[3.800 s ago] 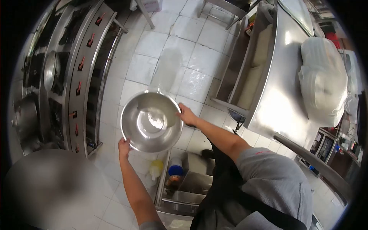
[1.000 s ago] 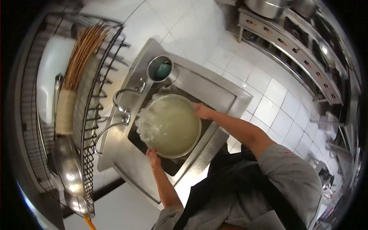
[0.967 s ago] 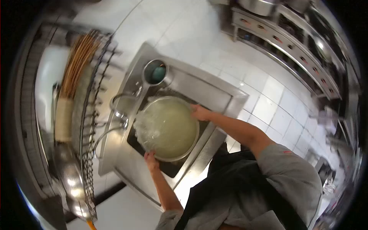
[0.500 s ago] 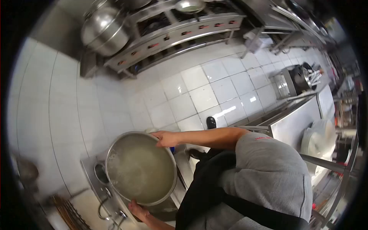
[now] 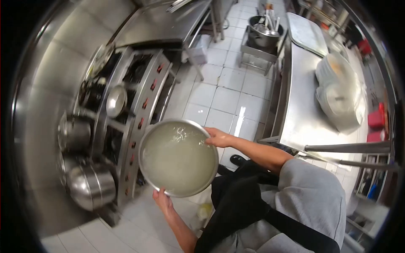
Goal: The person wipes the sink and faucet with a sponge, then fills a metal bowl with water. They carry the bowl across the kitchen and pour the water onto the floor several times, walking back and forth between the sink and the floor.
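A large round metal basin (image 5: 145,179) holds cloudy, pale greenish liquid (image 5: 179,158) that reaches near its rim. My right hand (image 5: 217,137) grips the upper right of that rim, with the thumb over the edge. On the lower side, my left hand (image 5: 162,200) is closed on the rim, its other fingers partly hidden under the basin. Both hands carry the basin in front of my body, above the floor. The basin's base and outer wall are mostly out of sight.
A gas stove (image 5: 137,122) stands at left with a small pan (image 5: 117,101) and large metal pots (image 5: 90,185). At right is a steel table (image 5: 295,114) with white plastic-looking containers (image 5: 341,101). A black pot of utensils (image 5: 263,36) sits on a low stand beyond the tiled floor (image 5: 206,97).
The view and my body have turned from the sink toward the stove and the aisle. The basin, held in both hands, has moved away from the sink, and light ripples show on its liquid.
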